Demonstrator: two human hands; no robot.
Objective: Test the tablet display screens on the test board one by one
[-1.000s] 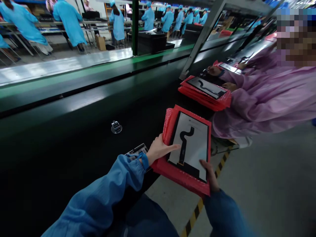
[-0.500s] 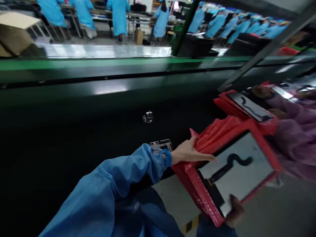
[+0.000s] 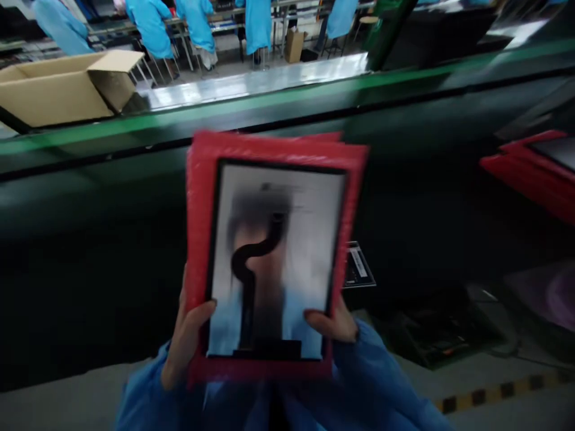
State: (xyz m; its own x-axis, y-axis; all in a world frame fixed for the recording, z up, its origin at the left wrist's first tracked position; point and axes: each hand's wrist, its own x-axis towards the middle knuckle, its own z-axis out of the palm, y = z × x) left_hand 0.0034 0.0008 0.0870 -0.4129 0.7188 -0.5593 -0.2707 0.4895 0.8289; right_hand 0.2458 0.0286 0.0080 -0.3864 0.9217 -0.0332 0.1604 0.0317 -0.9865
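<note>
Both of my hands hold a stack upright in front of me: an LCD panel [image 3: 309, 251] lying on red bubble-wrap sheets or bags [image 3: 200, 239]. The panel has a shiny silvery back, a black border and a curved black ribbon cable [image 3: 248, 281]. My left hand [image 3: 188, 332] grips the left edge, its thumb over the panel's lower left border. My right hand [image 3: 335, 323] grips the right edge the same way. The fingers of both are hidden behind the stack. Partly behind it on the dark surface lies a flat black piece with a white label [image 3: 359, 263].
A green-edged conveyor line [image 3: 287, 102] runs across ahead. An open cardboard box [image 3: 54, 90] stands at the far left. More red bubble wrap [image 3: 534, 173] with a panel sits at the right. A dark green crate [image 3: 453, 335] is low on the right. People in blue coats work beyond.
The stack has moved left from the right side to in front of me and turned upright. My left hand now grips its left edge. The view has swung left, bringing more of the cardboard box into sight.
</note>
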